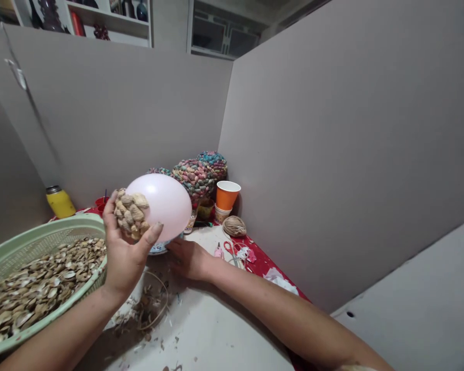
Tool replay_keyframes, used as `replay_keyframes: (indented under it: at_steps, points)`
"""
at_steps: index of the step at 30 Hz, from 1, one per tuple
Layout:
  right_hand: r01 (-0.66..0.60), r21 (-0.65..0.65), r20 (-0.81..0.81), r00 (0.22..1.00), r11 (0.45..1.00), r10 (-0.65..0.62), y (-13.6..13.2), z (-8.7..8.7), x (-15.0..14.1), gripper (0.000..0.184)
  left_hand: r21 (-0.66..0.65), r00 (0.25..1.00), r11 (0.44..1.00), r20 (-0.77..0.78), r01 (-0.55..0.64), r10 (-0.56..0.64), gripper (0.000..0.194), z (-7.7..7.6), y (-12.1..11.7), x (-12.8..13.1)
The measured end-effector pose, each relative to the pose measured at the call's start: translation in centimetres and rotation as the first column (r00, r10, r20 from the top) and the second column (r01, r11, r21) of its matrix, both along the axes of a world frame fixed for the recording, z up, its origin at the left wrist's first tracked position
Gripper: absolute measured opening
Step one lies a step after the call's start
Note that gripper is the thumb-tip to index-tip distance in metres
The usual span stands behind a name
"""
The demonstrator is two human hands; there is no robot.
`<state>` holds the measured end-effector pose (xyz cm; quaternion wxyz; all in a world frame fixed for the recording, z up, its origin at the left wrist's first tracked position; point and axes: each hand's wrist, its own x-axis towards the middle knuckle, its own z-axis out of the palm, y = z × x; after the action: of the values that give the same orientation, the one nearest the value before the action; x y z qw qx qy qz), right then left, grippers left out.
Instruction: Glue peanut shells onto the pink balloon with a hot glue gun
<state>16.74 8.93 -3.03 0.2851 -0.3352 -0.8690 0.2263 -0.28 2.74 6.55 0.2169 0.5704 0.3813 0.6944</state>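
My left hand (126,257) is closed around the end of a pale pink balloon (166,206), which lies tilted to the right. Whole peanut shells (130,214) cover that end in a tight cluster, between my thumb and fingers. Just beneath the balloon shows part of a bowl (158,248) with a blue pattern. Beside this bowl is my right hand (191,260), its fingertips at the rim and partly hidden in shadow; whether they grip anything cannot be made out.
A green basket (88,220) of shell halves stands at left, near a yellow jar (61,202). Colourful shell-covered balls (195,178), orange cups (227,197) and a twine ball (234,226) sit at the back. Red scissors (229,248) lie right; shell scraps (150,304) litter the table.
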Motion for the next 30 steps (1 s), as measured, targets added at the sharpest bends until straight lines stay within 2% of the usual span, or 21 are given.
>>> replay_keyframes:
  at_steps: [5,8,10,12,14,15,17,20,23,26,28,30]
  points:
    - [0.019,0.047,0.146,0.989,0.999,-0.025,-4.0,1.5,0.4,0.030,-0.139,0.996,0.990,-0.090,-0.018,0.006,0.091,-0.3,0.4,0.4]
    - [-0.024,0.044,0.220,0.975,0.999,0.014,-6.8,2.5,1.4,0.036,-0.224,0.986,0.975,-0.163,-0.004,-0.033,0.091,-0.7,0.8,0.7]
    - [-0.077,0.075,0.199,0.978,0.994,0.061,-8.1,3.3,2.5,0.035,-0.285,0.975,0.958,-0.207,0.015,-0.077,0.091,-1.1,1.1,0.9]
    - [-0.114,0.157,0.078,0.992,0.981,0.103,-8.6,4.3,3.8,0.023,-0.341,0.958,0.940,-0.258,0.028,-0.122,0.093,-1.6,1.5,1.0]
    - [-0.069,0.281,-0.103,0.989,0.957,0.102,-8.4,5.5,5.3,0.012,-0.382,0.937,0.923,-0.305,0.043,-0.170,0.095,-1.9,1.8,1.0]
    - [-0.009,0.325,-0.169,0.983,0.946,0.067,-8.1,6.1,5.9,0.010,-0.393,0.928,0.918,-0.319,0.054,-0.191,0.095,-2.0,1.9,0.9]
    - [0.085,0.416,-0.266,0.963,0.906,0.032,-7.1,7.3,6.8,0.010,-0.398,0.920,0.913,-0.318,0.090,-0.229,0.094,-2.0,2.1,0.7]
    - [0.118,0.515,-0.317,0.946,0.849,0.061,-5.4,8.6,7.1,0.012,-0.388,0.922,0.914,-0.298,0.121,-0.249,0.093,-1.6,1.9,0.6]
    - [0.084,0.573,-0.307,0.944,0.815,0.119,-4.0,9.6,6.6,0.019,-0.305,0.898,0.952,-0.409,0.031,-0.161,0.092,-0.9,1.2,0.5]
    - [-0.003,0.620,-0.251,0.947,0.785,0.202,-3.2,10.5,6.0,0.027,-0.195,0.836,0.980,-0.544,-0.035,-0.078,0.087,-0.4,0.5,0.2]
    - [-0.082,0.628,-0.186,0.950,0.774,0.252,-2.7,10.9,5.8,0.028,-0.202,0.806,0.979,-0.583,-0.023,-0.101,0.087,-0.3,0.3,-0.2]
    - [-0.150,0.627,-0.117,0.952,0.764,0.283,-2.2,10.9,5.8,0.025,-0.264,0.792,0.964,-0.589,-0.005,-0.157,0.089,-0.4,0.4,-0.4]
